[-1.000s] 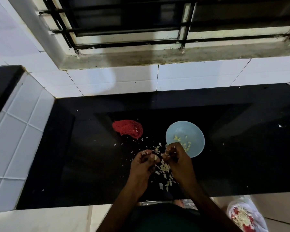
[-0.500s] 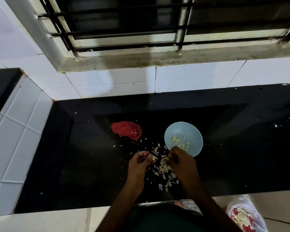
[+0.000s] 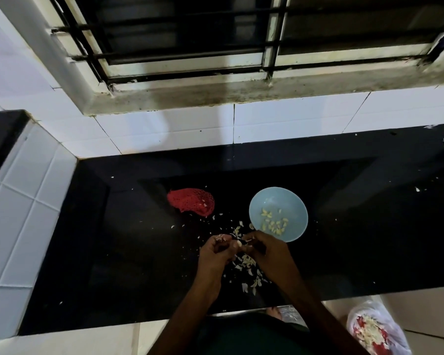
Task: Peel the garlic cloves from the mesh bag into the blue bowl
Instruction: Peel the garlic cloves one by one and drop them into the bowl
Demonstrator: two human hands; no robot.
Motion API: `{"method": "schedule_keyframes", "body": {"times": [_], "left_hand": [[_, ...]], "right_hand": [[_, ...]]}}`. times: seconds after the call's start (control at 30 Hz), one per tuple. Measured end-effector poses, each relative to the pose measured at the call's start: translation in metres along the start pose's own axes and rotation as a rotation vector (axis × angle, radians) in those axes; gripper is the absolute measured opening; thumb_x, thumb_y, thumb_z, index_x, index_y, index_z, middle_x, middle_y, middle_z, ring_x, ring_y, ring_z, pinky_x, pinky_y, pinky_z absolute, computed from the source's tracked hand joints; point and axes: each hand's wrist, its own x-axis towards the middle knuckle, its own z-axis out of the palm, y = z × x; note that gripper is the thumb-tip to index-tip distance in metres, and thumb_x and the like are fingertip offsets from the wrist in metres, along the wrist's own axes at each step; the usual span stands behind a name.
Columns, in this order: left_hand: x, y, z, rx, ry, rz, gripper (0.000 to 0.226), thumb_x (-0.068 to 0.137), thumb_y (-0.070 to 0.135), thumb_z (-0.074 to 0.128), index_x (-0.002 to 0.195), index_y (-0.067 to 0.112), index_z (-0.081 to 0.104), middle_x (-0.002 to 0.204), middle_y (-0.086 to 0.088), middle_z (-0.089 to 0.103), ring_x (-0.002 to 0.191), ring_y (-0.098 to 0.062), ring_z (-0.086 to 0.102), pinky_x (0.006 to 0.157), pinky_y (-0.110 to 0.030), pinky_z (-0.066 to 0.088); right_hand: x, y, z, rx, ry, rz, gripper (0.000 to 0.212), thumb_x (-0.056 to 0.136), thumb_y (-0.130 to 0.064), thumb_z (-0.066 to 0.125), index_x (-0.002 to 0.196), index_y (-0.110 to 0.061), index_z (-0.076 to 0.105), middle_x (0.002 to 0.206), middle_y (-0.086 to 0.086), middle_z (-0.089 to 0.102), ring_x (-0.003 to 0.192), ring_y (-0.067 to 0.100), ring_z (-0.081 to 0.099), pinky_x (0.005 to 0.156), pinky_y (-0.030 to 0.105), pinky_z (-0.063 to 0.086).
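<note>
Both hands meet just in front of the blue bowl (image 3: 277, 192), by its near-left rim. The left hand (image 3: 215, 254) curls its fingers round a garlic clove (image 3: 239, 243), and the right hand (image 3: 267, 249) pinches the same clove. Inside the bowl lie peeled cloves (image 3: 273, 224). Left of the bowl, apart from it, lies the red mesh bag (image 3: 190, 202). Papery skins (image 3: 246, 262) litter the black countertop (image 3: 139, 252) in front of the bowl.

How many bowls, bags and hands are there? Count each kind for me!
Bowl: 1
Mesh bag: 1
Plastic bag: 1
Hands: 2, left hand and right hand
Total: 5
</note>
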Motion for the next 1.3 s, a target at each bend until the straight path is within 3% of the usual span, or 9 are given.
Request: {"method": "schedule_keyframes", "body": {"times": [0.1,0.37,0.53,0.77,0.87,1.0,1.07,1.2,1.3], "left_hand": [[0.000,0.000,0.001,0.031,-0.019,0.014,0.021,0.087,-0.001,0.075,0.107,0.002,0.067,0.100,-0.019,0.076,0.084,-0.019,0.068,0.071,-0.026,0.054],[0.003,-0.001,0.001,0.157,-0.030,0.032,0.017,0.088,0.012,0.077,0.100,0.003,0.070,0.091,-0.016,0.078,0.082,-0.022,0.074,0.063,-0.021,0.053],[0.007,-0.005,0.007,0.284,-0.032,0.040,0.019,0.100,0.025,0.064,0.095,0.010,0.075,0.086,-0.009,0.078,0.072,-0.015,0.073,0.060,-0.020,0.049],[0.012,-0.017,0.011,0.511,0.037,0.141,0.038,0.107,0.034,0.049,0.091,0.018,0.079,0.077,0.007,0.076,0.067,0.002,0.069,0.062,-0.007,0.047],[0.014,-0.023,0.007,0.654,0.035,0.195,0.029,0.105,0.029,0.054,0.094,0.021,0.080,0.074,0.013,0.072,0.064,0.012,0.063,0.061,-0.006,0.042],[0.014,-0.029,0.006,0.739,0.060,0.229,0.015,0.096,0.032,0.069,0.091,0.024,0.081,0.075,0.012,0.075,0.068,0.009,0.066,0.069,-0.018,0.052],[0.009,-0.030,0.007,0.742,0.084,0.261,0.006,0.090,0.029,0.076,0.092,0.027,0.082,0.080,0.014,0.077,0.073,0.010,0.068,0.072,-0.009,0.050],[0.006,-0.036,0.008,0.740,0.146,0.266,0.012,0.081,0.030,0.085,0.090,0.033,0.078,0.081,0.021,0.075,0.077,0.012,0.068,0.072,-0.001,0.046],[0.001,-0.042,0.017,0.779,0.232,0.275,0.023,0.091,0.046,0.072,0.077,0.027,0.074,0.071,0.013,0.072,0.067,0.003,0.066,0.062,-0.007,0.044]], "right_hand": [[0.001,-0.002,0.001,0.024,-0.033,0.000,0.007,0.091,-0.033,0.074,0.090,-0.026,0.075,0.085,-0.013,0.074,0.081,-0.001,0.070,0.077,0.029,0.057],[0.010,0.004,-0.034,0.100,0.161,0.138,0.006,0.087,-0.024,0.078,0.085,-0.025,0.073,0.080,-0.012,0.073,0.078,-0.008,0.067,0.070,0.009,0.051],[0.045,0.020,-0.073,-0.037,0.241,0.225,0.010,0.088,-0.019,0.076,0.082,-0.024,0.069,0.088,-0.003,0.074,0.084,0.013,0.070,0.074,0.034,0.057],[0.056,0.028,-0.079,-0.277,0.183,0.135,0.022,0.095,-0.004,0.058,0.097,-0.022,0.072,0.099,-0.004,0.070,0.085,0.012,0.066,0.072,0.022,0.049],[0.046,0.026,-0.084,-0.193,0.205,0.153,0.018,0.103,-0.020,0.053,0.103,-0.024,0.070,0.095,-0.007,0.071,0.085,0.008,0.068,0.073,0.025,0.053],[0.019,0.026,-0.080,-0.206,0.143,0.118,0.026,0.097,-0.047,0.060,0.082,-0.026,0.067,0.076,-0.007,0.068,0.067,0.003,0.065,0.059,0.022,0.052],[0.004,0.034,-0.069,-0.269,0.081,0.121,0.027,0.093,-0.048,0.065,0.078,-0.026,0.065,0.073,-0.007,0.067,0.065,0.003,0.063,0.058,0.023,0.051],[-0.012,0.060,-0.054,-0.264,0.042,0.100,0.010,0.094,-0.035,0.069,0.101,-0.033,0.062,0.090,-0.013,0.065,0.082,0.003,0.062,0.066,0.015,0.044],[-0.012,0.071,-0.060,-0.343,0.041,0.028,0.035,0.096,-0.033,0.067,0.130,-0.034,0.059,0.110,-0.014,0.065,0.100,0.008,0.064,0.080,0.022,0.048]]}}
